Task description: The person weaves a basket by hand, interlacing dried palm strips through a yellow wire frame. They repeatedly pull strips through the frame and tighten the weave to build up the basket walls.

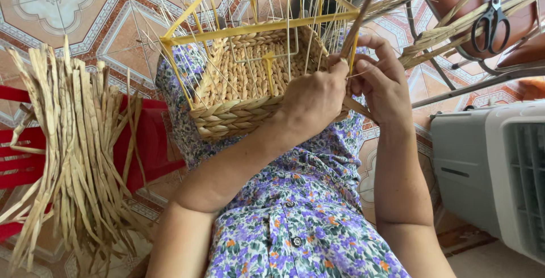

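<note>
A half-woven straw basket (pixel 238 79) on a yellow wire frame (pixel 258 28) rests on my lap. Its woven wall reaches partway up the frame. My left hand (pixel 312 99) presses on the basket's near right corner. My right hand (pixel 381 79) sits just beside it and pinches a dry straw strand (pixel 363 11) that runs up past the frame's corner. Thin pale stakes stick up all around the frame.
A bundle of dried straw strips (pixel 74 153) lies over a red plastic stool (pixel 147 142) at the left. Black scissors (pixel 491 20) rest on more straw atop a chair at the upper right. A grey-white fan unit (pixel 494 170) stands at the right on the tiled floor.
</note>
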